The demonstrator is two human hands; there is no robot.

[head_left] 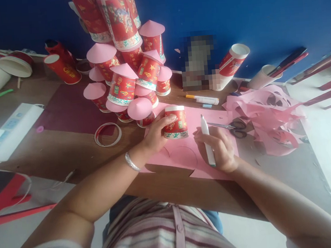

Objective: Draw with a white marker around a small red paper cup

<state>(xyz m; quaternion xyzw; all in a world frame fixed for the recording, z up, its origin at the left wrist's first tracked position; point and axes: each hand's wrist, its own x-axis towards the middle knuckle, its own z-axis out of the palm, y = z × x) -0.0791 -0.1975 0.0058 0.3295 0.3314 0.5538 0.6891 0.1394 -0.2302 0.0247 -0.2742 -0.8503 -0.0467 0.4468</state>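
My left hand (155,134) is closed round a red patterned paper cup (176,122) that stands upside down on a pink paper sheet (191,158). A silver bracelet circles that wrist. My right hand (217,148) grips a white marker pen (207,143), its tip pointing up and away, just right of the cup. Curved pen lines show on the pink sheet below the cup. Black-handled scissors (236,128) lie on the sheet beside my right hand.
A stacked tower of red cups with pink cone lids (126,66) rises behind the sheet. Pink paper scraps (268,119) are heaped at right. A cup rim ring (108,134), markers (203,99), loose cups (62,69) and white bowls (14,65) lie on the wooden table (70,154).
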